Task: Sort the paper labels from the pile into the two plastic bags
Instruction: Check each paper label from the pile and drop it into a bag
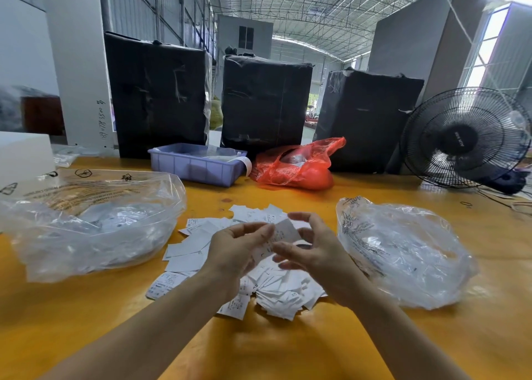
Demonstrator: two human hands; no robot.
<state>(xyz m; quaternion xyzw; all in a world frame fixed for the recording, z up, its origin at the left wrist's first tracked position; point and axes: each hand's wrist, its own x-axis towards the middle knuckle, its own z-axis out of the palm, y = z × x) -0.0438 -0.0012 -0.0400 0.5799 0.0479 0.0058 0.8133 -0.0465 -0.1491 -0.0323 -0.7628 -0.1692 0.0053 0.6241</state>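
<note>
Item: sorting station, yellow tabletop [288, 348]. Pile of paper labels [276, 290], white, printed, loosely fanned at the centre of the tabletop, between two clear plastic bags: left bag [92, 230], mouth open and facing the pile, some pale slips visible inside; right bag [403, 253], crumpled, contents hard to make out. Step in hand, as judged: one label [283, 232] is lifted above the pile and is being examined or separated before assignment to a bag; most of the pile remains unsorted. Left hand [233, 250]: raised over the pile, palm turned inward, fingers [260, 231] curled and pinching the label's left edge. Right hand [313, 250]: opposite it, thumb and fingers loosely curved about the label's right side; motion blur makes it unclear whether they actually grip the paper. Both forearms reach in from the near edge, converging over the pile. Next move, as judged: read the marking, release with one hand, and carry the label sideways into the matching bag's mouth, keeping neighbouring slips undisturbed. Also present behind: lilac tray [195, 166], red bag [296, 166], black wrapped bales [264, 100], fan [463, 137].
</note>
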